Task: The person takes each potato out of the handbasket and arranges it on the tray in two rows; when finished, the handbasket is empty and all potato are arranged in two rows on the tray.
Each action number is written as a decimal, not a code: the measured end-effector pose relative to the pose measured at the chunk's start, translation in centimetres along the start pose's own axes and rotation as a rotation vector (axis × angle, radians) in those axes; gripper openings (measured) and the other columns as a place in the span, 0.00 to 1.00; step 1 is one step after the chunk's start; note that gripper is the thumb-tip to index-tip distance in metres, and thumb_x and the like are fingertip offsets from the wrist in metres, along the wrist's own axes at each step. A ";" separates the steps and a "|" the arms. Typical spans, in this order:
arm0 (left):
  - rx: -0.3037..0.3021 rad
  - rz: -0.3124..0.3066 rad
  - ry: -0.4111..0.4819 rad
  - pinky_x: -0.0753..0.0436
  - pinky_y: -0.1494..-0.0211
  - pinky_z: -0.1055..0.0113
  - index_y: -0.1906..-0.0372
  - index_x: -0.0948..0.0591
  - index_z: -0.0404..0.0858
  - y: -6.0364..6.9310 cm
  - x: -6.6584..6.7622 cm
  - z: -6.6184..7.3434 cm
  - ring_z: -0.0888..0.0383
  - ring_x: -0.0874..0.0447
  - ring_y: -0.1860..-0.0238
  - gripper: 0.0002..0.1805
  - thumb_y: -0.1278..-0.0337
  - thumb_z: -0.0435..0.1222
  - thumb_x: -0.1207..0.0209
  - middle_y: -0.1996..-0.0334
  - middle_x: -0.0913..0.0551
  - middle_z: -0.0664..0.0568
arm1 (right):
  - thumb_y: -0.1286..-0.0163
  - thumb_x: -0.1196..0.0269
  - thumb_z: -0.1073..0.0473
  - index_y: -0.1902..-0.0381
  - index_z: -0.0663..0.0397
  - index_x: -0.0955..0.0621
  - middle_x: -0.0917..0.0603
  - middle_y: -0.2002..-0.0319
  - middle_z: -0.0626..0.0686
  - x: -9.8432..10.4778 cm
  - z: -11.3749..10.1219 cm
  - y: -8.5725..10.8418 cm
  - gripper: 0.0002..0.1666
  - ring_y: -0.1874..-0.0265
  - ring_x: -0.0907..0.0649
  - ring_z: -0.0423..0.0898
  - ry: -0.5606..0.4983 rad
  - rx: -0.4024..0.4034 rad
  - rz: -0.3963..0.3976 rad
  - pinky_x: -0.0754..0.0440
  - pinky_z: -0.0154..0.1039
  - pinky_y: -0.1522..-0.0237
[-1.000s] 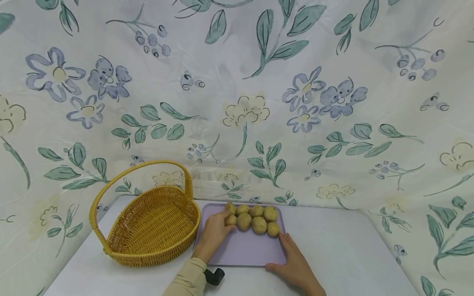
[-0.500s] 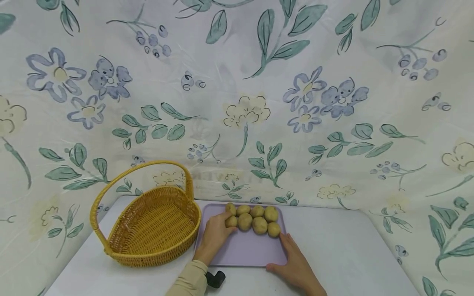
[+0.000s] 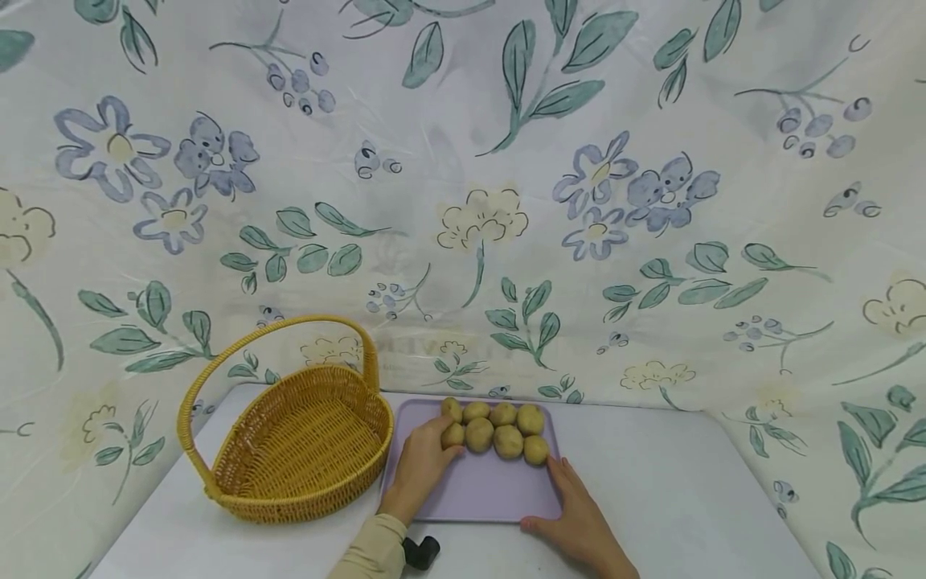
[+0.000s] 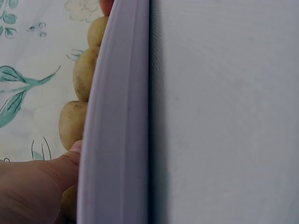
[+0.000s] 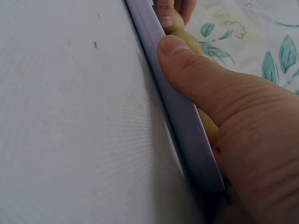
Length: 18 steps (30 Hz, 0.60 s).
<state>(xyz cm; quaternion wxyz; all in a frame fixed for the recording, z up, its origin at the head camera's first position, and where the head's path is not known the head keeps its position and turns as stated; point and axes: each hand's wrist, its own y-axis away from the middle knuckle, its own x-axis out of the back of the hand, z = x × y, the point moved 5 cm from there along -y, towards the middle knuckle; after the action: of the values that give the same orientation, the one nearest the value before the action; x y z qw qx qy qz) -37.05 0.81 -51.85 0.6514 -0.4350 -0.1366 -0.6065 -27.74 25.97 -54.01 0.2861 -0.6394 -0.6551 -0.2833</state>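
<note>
A lilac tray (image 3: 470,494) lies on the white table, with several potatoes (image 3: 509,441) in two rows along its far part. My left hand (image 3: 419,462) reaches over the tray's left side and holds the front-left potato (image 3: 452,435), with the thumb in front and the fingers partly hidden behind. In the left wrist view its thumb (image 4: 65,163) shows beyond the tray's rim. My right hand (image 3: 575,515) rests at the tray's front right corner. Its straight thumb (image 5: 187,60) touches the front rim, and its extended fingers lie along the right edge, reaching the front-right potato (image 3: 535,450).
A yellow wicker basket (image 3: 304,507) with a tall arched handle stands left of the tray. A small black object (image 3: 422,552) shows beside my left wrist. Behind the table hangs a floral sheet (image 3: 463,161).
</note>
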 end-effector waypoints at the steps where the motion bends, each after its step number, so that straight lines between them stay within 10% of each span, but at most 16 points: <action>1: -0.002 0.000 -0.002 0.13 0.47 0.52 0.49 0.14 0.39 0.1 0.0 0.0 0.48 0.11 0.50 0.26 0.58 0.38 0.21 0.53 0.10 0.44 | 0.54 0.21 0.33 0.22 0.61 0.37 0.42 0.22 0.70 0.0 0.0 0.0 0.70 0.22 0.41 0.70 0.002 -0.002 -0.002 0.39 0.68 0.24; 18: -0.044 0.008 -0.025 0.13 0.46 0.50 0.46 0.15 0.38 0.3 0.2 0.4 0.45 0.12 0.48 0.28 0.56 0.39 0.22 0.50 0.11 0.43 | 0.53 0.21 0.34 0.22 0.62 0.38 0.43 0.21 0.70 0.0 0.0 0.1 0.70 0.22 0.42 0.70 0.016 0.013 -0.011 0.38 0.67 0.25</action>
<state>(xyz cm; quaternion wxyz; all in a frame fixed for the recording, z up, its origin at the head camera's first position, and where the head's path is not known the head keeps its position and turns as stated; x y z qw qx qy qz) -36.63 0.91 -51.60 0.6424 -0.4572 -0.1295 -0.6013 -27.63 25.99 -54.03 0.2938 -0.6317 -0.6582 -0.2855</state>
